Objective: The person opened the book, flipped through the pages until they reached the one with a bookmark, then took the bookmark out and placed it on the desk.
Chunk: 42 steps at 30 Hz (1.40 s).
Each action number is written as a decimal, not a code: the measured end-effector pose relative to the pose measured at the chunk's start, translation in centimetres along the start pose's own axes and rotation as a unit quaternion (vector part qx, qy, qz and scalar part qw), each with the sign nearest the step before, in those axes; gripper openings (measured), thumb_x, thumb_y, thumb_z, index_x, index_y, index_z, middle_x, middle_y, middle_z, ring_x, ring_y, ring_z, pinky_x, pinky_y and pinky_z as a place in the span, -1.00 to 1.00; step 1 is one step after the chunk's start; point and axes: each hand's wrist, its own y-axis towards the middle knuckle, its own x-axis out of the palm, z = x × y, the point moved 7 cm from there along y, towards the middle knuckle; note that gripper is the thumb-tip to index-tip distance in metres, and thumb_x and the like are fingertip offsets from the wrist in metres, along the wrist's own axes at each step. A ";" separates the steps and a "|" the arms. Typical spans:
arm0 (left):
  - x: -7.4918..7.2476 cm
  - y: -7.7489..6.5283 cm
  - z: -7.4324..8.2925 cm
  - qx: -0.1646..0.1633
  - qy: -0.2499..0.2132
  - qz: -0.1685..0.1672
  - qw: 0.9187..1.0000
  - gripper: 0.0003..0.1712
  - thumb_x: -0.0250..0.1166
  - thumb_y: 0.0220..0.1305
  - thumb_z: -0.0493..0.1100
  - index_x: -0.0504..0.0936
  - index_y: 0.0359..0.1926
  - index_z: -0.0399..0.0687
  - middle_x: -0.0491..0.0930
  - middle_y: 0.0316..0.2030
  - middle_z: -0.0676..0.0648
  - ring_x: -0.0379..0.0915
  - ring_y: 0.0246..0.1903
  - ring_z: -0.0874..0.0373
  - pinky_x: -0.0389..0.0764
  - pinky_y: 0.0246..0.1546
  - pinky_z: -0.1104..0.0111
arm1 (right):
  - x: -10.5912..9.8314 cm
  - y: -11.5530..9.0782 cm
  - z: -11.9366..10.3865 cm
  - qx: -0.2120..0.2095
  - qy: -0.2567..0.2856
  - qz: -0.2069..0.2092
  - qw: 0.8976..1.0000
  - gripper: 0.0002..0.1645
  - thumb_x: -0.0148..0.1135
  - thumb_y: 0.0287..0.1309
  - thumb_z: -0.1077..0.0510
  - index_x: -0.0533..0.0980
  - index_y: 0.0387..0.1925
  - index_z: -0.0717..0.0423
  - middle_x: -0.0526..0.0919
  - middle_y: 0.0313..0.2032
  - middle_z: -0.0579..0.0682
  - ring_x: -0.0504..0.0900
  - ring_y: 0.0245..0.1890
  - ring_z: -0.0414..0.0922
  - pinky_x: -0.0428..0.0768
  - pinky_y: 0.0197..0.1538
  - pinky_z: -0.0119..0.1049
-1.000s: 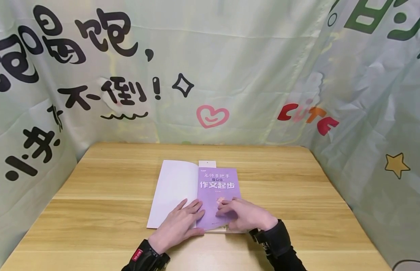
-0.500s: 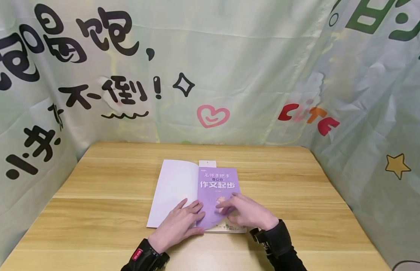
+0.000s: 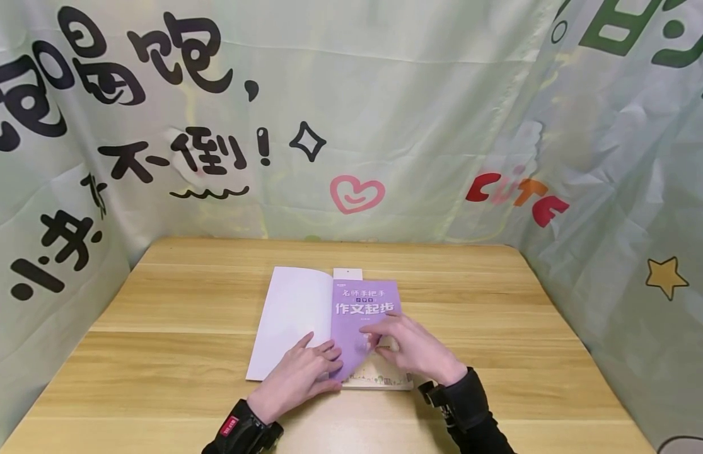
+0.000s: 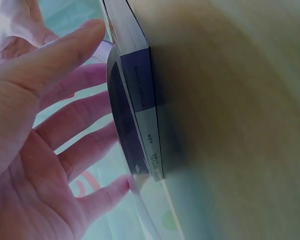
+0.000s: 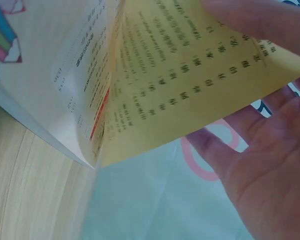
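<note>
A paperback book [image 3: 294, 302] lies open on the table, its white inside cover to the left. My left hand [image 3: 297, 378] rests near the spine with fingers spread and straight; the left wrist view shows its thumb and fingers beside the purple-and-grey spine [image 4: 139, 82]. My right hand [image 3: 416, 347] pinches the purple title page [image 3: 347, 347] and bends its lower right part upward. The page's back [image 5: 175, 95], yellowish with rows of print, shows between thumb and fingers in the right wrist view. Under it a cream page [image 3: 379, 372] with small drawings is uncovered.
A white card-like piece [image 3: 348, 273] sticks out beyond the book's top edge. The wooden table [image 3: 203, 302] extends around the book, with printed cloth hangings [image 3: 408, 126] at the back and both sides.
My right hand has moved up and slightly away, lifting the title page's lower right corner further, so more of the cream page shows. My left hand has stayed in place.
</note>
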 end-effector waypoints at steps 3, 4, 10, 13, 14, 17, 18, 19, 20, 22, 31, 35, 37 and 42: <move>0.0 0.0 0.0 0.003 -0.002 -0.001 1.000 -0.55 0.27 0.16 0.14 0.71 -0.05 -0.03 0.63 0.05 -0.09 0.42 0.14 -0.02 0.31 0.20 -0.19 | -0.4 0.1 -0.3 -0.024 -0.012 0.030 0.999 -0.42 0.39 -0.13 0.38 0.58 0.04 0.13 0.73 -0.34 -0.11 0.61 -0.29 -0.29 0.61 0.02 -0.12; -0.1 0.1 0.0 0.002 -0.002 -0.001 1.000 -0.56 0.27 0.16 0.13 0.71 -0.06 -0.03 0.63 0.04 -0.09 0.43 0.14 -0.02 0.32 0.20 -0.20 | -0.5 0.1 -0.4 -0.032 -0.019 0.040 0.998 -0.43 0.39 -0.14 0.37 0.58 0.03 0.13 0.72 -0.34 -0.11 0.61 -0.28 -0.28 0.58 0.07 -0.06; -0.2 0.1 0.1 -0.006 0.001 0.000 1.000 -0.60 0.30 0.15 0.11 0.72 -0.09 -0.01 0.66 -0.02 -0.06 0.48 0.09 0.00 0.35 0.17 -0.20 | -1.2 0.2 -0.9 -0.069 -0.048 0.100 0.991 -0.55 0.43 -0.17 0.33 0.64 -0.10 0.14 0.71 -0.27 -0.08 0.57 -0.14 -0.19 0.48 0.17 0.08; -0.3 0.2 0.2 -0.004 0.011 0.009 1.000 -0.63 0.31 0.13 0.10 0.73 -0.13 0.01 0.68 -0.05 -0.04 0.51 0.05 0.03 0.39 0.15 -0.18 | -1.5 0.2 -1.1 -0.083 -0.049 0.130 0.987 -0.61 0.45 -0.19 0.32 0.66 -0.19 0.11 0.69 -0.22 -0.08 0.54 -0.09 -0.15 0.53 0.12 0.02; -0.3 0.2 0.2 -0.003 0.014 0.012 1.000 -0.64 0.31 0.12 0.09 0.73 -0.14 0.01 0.69 -0.06 -0.04 0.52 0.04 0.04 0.40 0.14 -0.18 | -1.6 0.2 -1.2 -0.088 -0.050 0.139 0.985 -0.61 0.46 -0.21 0.33 0.66 -0.20 0.11 0.69 -0.21 -0.08 0.54 -0.08 -0.13 0.52 0.12 0.04; -0.5 0.3 0.3 -0.003 0.017 0.031 0.999 -0.65 0.34 0.08 0.08 0.74 -0.18 0.00 0.71 -0.11 -0.03 0.56 -0.01 0.06 0.44 0.11 -0.16 | -1.8 0.1 -1.4 -0.105 -0.052 0.161 0.980 -0.64 0.46 -0.23 0.34 0.65 -0.26 0.11 0.69 -0.21 -0.06 0.54 -0.04 -0.06 0.47 0.15 0.14; -0.6 0.3 0.3 -0.004 0.015 0.039 0.999 -0.66 0.35 0.07 0.08 0.74 -0.20 0.00 0.72 -0.13 -0.02 0.57 -0.03 0.06 0.45 0.10 -0.16 | -1.9 0.1 -1.5 -0.109 -0.050 0.166 0.979 -0.65 0.45 -0.23 0.35 0.64 -0.28 0.11 0.69 -0.21 -0.04 0.54 -0.03 -0.03 0.44 0.17 0.17; -0.7 0.3 0.3 -0.005 0.013 0.048 0.999 -0.67 0.36 0.05 0.08 0.74 -0.22 0.00 0.73 -0.17 -0.01 0.58 -0.06 0.07 0.46 0.09 -0.16 | -1.9 0.1 -1.5 -0.115 -0.049 0.171 0.977 -0.66 0.45 -0.23 0.36 0.64 -0.29 0.11 0.70 -0.22 -0.03 0.54 -0.02 -0.01 0.43 0.17 0.19; -0.7 0.3 0.3 -0.006 0.008 0.058 0.998 -0.69 0.38 0.03 0.07 0.74 -0.26 0.01 0.74 -0.21 0.00 0.59 -0.08 0.08 0.47 0.08 -0.16 | -2.0 0.2 -1.6 -0.118 -0.048 0.177 0.976 -0.67 0.44 -0.22 0.36 0.63 -0.29 0.11 0.70 -0.22 -0.02 0.53 -0.01 0.00 0.44 0.17 0.17; -0.9 0.4 0.2 -0.010 0.002 0.076 0.997 -0.75 0.39 0.00 0.06 0.72 -0.35 0.04 0.74 -0.30 0.04 0.61 -0.12 0.10 0.48 0.07 -0.15 | -2.1 0.2 -1.7 -0.125 -0.046 0.187 0.973 -0.68 0.42 -0.20 0.36 0.62 -0.30 0.10 0.70 -0.22 -0.02 0.53 0.00 0.03 0.47 0.15 0.12; -1.2 0.5 0.1 -0.028 0.003 0.119 0.993 -0.90 0.33 0.04 -0.02 0.61 -0.51 0.13 0.72 -0.45 0.11 0.64 -0.19 0.14 0.52 0.04 -0.12 | -2.6 0.3 -2.6 -0.166 -0.045 0.245 0.954 -0.68 0.41 -0.23 0.40 0.61 -0.33 0.10 0.70 -0.26 -0.02 0.53 -0.02 0.08 0.48 0.13 0.12; -1.3 0.5 0.2 -0.029 0.003 0.129 0.991 -0.80 0.30 0.07 -0.05 0.48 -0.61 0.16 0.69 -0.54 0.11 0.65 -0.23 0.16 0.53 0.02 -0.12 | -2.8 0.3 -3.2 -0.185 -0.055 0.291 0.937 -0.67 0.42 -0.28 0.41 0.63 -0.33 0.16 0.70 -0.26 0.01 0.56 -0.09 0.11 0.52 0.07 0.13; -1.3 0.5 0.1 -0.030 0.004 0.133 0.991 -0.72 0.28 0.06 -0.07 0.37 -0.66 0.16 0.67 -0.58 0.11 0.65 -0.24 0.17 0.53 0.01 -0.12 | -2.9 0.2 -3.5 -0.192 -0.058 0.314 0.928 -0.66 0.41 -0.30 0.42 0.63 -0.32 0.20 0.70 -0.26 0.04 0.58 -0.11 0.12 0.54 0.04 0.11; -1.5 0.5 0.1 -0.032 -0.009 0.144 0.989 -0.74 0.26 0.11 -0.10 0.42 -0.65 0.14 0.73 -0.47 0.05 0.64 -0.20 0.15 0.52 0.03 -0.12 | -2.9 0.2 -3.6 -0.191 -0.060 0.362 0.911 -0.66 0.41 -0.31 0.42 0.63 -0.31 0.27 0.71 -0.26 0.13 0.60 -0.15 0.15 0.58 0.00 0.07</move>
